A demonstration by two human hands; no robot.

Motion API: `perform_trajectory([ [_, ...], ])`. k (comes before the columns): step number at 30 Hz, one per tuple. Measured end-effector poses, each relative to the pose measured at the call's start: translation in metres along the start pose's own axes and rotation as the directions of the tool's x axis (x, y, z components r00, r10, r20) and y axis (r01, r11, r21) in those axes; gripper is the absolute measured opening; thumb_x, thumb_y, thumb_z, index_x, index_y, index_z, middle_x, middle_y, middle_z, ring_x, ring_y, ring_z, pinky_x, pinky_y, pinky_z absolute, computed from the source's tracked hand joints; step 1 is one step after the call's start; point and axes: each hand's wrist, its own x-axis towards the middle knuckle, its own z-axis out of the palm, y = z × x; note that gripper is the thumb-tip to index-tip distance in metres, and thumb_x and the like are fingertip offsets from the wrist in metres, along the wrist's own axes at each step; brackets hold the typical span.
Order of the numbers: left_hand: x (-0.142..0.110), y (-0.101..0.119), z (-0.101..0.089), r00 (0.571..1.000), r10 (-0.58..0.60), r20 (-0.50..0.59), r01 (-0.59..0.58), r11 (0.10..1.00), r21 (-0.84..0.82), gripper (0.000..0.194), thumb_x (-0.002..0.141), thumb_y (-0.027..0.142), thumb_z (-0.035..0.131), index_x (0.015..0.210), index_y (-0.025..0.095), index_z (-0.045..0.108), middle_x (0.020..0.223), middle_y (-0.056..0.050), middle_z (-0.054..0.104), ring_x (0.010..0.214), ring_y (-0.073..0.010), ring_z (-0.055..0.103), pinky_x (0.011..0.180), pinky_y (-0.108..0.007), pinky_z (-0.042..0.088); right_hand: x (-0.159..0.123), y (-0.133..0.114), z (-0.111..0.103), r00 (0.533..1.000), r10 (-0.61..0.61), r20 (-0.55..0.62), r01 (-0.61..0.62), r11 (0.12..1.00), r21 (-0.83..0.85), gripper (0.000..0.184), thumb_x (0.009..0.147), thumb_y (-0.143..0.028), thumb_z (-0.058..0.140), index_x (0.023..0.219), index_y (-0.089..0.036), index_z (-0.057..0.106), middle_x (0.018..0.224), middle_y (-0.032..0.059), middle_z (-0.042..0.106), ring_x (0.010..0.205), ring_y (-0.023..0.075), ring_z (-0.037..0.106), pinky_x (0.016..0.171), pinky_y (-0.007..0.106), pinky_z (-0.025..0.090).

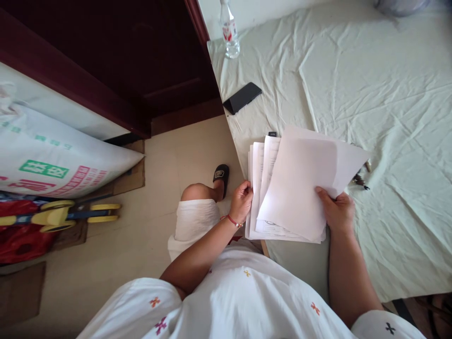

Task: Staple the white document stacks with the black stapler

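Note:
Several sheets of paper are fanned out in front of me above the cloth-covered table. The top one is blank on the side facing me, and printed lines show on those beneath. My left hand, with a red beaded bracelet at the wrist, is closed on the left edge of the lower sheets. At the lower right, my right hand pinches the top sheet with its thumb on the face; its other fingers are hidden under the paper. Partly covered by the sheets is a small dark object at their upper edge.
On the pale tablecloth lie a black phone-like case and a keys-like bunch. A clear bottle stands at the table's far left corner. Left on the floor are a large white sack and a yellow wheeled toy.

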Motion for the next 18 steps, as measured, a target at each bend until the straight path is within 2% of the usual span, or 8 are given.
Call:
perform_trajectory([
  [2,-0.001,0.001,-0.001,0.998,0.056,0.012,-0.057,0.992,0.114,0.021,0.084,0.031,0.065,0.070,0.020,0.055,0.067,0.003,0.050,0.065,-0.0126,0.043,0.064,-0.027,0.034,0.000,-0.002,-0.003,1.000,-0.007,-0.018,0.006,0.999,-0.049,0.043,0.078,-0.060,0.075,0.067,-0.020,0.064,0.059,-0.0016,0.053,0.056,0.0157,0.047,0.049,0.028,0.035],
  [4,-0.002,0.004,-0.003,0.984,0.173,0.039,-0.177,0.946,0.271,0.018,0.085,0.025,0.061,0.069,0.020,0.053,0.067,0.002,0.049,0.063,-0.0127,0.044,0.063,-0.028,0.034,-0.001,-0.004,-0.007,1.000,-0.011,-0.020,0.009,0.997,-0.082,0.044,0.078,-0.060,0.074,0.064,-0.020,0.062,0.058,-0.0014,0.051,0.056,0.0155,0.047,0.049,0.028,0.033],
  [6,-0.001,0.005,-0.004,0.945,0.317,0.074,-0.319,0.858,0.402,0.016,0.085,0.019,0.060,0.070,0.021,0.054,0.070,0.001,0.053,0.066,-0.0142,0.050,0.066,-0.029,0.039,-0.001,-0.005,-0.010,1.000,-0.007,-0.015,0.005,0.995,-0.096,0.044,0.078,-0.060,0.073,0.063,-0.021,0.060,0.058,-0.0014,0.051,0.057,0.0154,0.046,0.049,0.028,0.033],
  [9,0.004,0.001,-0.004,0.880,0.468,0.076,-0.443,0.754,0.486,0.014,0.086,0.018,0.062,0.072,0.022,0.061,0.075,-0.003,0.065,0.089,-0.0216,0.064,0.083,-0.034,0.050,0.000,-0.004,-0.013,1.000,0.004,-0.018,-0.006,0.995,-0.096,0.045,0.077,-0.061,0.073,0.062,-0.021,0.058,0.057,-0.0020,0.048,0.056,0.0153,0.045,0.048,0.028,0.032],
  [10,0.006,-0.002,-0.005,0.875,0.480,0.067,-0.446,0.745,0.496,0.014,0.086,0.018,0.063,0.072,0.023,0.062,0.076,-0.004,0.067,0.098,-0.0240,0.066,0.090,-0.036,0.051,0.000,-0.003,-0.013,1.000,0.006,-0.020,-0.008,0.996,-0.093,0.045,0.077,-0.061,0.074,0.062,-0.022,0.057,0.057,-0.0020,0.048,0.056,0.0152,0.045,0.048,0.028,0.031],
  [12,0.010,-0.009,-0.006,0.895,0.443,0.057,-0.412,0.769,0.488,0.013,0.085,0.018,0.064,0.073,0.023,0.065,0.082,-0.006,0.071,0.110,-0.0267,0.067,0.099,-0.041,0.052,0.001,-0.001,-0.013,1.000,0.011,-0.023,-0.013,0.996,-0.089,0.045,0.077,-0.061,0.074,0.062,-0.021,0.057,0.056,-0.0022,0.047,0.056,0.0151,0.044,0.048,0.027,0.031],
  [15,0.015,-0.016,-0.009,0.941,0.325,0.095,-0.334,0.842,0.423,0.012,0.084,0.018,0.065,0.073,0.023,0.066,0.092,-0.007,0.075,0.113,-0.0263,0.069,0.100,-0.041,0.053,0.001,-0.002,-0.011,1.000,0.023,-0.020,-0.024,0.998,-0.066,0.045,0.076,-0.060,0.074,0.061,-0.022,0.057,0.057,-0.0020,0.048,0.056,0.0149,0.044,0.048,0.028,0.031],
  [18,0.017,-0.014,-0.011,0.953,0.272,0.133,-0.302,0.874,0.379,0.013,0.085,0.020,0.066,0.072,0.022,0.066,0.095,-0.008,0.076,0.112,-0.0255,0.069,0.098,-0.040,0.053,0.000,-0.005,-0.011,0.999,0.042,-0.019,-0.043,0.998,-0.046,0.044,0.074,-0.060,0.074,0.060,-0.022,0.057,0.058,-0.0016,0.050,0.056,0.0150,0.044,0.048,0.029,0.032],
])
